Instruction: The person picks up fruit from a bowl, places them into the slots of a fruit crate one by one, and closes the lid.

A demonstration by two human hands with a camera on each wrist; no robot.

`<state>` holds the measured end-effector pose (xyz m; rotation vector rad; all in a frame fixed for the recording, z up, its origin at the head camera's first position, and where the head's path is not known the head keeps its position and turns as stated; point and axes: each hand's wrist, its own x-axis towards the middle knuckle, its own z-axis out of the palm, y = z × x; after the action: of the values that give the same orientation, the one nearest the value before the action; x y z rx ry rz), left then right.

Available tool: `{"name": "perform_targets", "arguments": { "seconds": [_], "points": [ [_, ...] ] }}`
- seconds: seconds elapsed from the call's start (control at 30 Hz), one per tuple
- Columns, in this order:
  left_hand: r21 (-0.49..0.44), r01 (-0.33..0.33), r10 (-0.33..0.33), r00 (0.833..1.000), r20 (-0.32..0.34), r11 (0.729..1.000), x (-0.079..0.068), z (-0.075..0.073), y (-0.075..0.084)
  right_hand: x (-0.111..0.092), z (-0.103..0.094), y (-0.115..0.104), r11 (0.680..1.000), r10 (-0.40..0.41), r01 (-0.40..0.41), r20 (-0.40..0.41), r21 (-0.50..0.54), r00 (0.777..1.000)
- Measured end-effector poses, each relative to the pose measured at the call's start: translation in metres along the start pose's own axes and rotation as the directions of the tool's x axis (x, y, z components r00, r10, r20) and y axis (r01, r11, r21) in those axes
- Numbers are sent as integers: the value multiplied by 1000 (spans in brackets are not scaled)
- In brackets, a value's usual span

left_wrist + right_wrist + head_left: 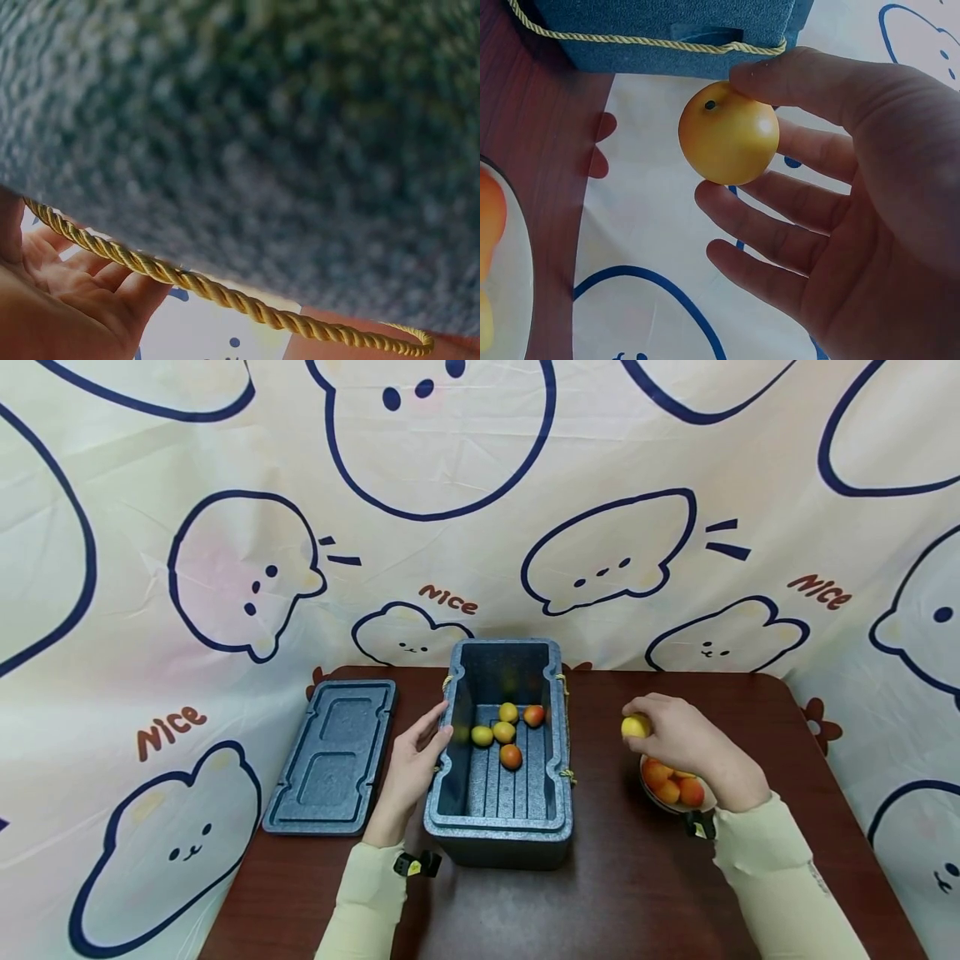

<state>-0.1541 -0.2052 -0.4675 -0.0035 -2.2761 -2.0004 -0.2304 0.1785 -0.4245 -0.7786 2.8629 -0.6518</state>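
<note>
My right hand pinches a small round yellow fruit between thumb and fingers, with a dark stem spot on its skin. It is above and slightly left of a bowl with orange and yellow fruits in it, partly hidden by the hand. A blue-grey foam box stands uncovered at the middle of the table. Several fruits, yellow and orange-red, lie on its ribbed floor. My left hand rests at the box's left side, its fingers extended by the rim and a gold rope.
The box's lid lies flat on the brown table, left of the box. Close behind the table hangs a pale curtain printed with cartoon animals. The gold rope also runs along the box's right side.
</note>
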Motion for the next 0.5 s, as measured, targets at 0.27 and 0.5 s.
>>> {"name": "perform_targets", "arguments": {
  "seconds": [0.27,0.5],
  "points": [
    [-1,1,-1,1000,1,1000,0,0,-1,8,0,-6,1000,-13,13,19,-4,1000],
    [2,0,0,1000,2,1000,1,-1,-1,13,-3,-13,1000,-24,25,28,-15,999]
  ]
}}
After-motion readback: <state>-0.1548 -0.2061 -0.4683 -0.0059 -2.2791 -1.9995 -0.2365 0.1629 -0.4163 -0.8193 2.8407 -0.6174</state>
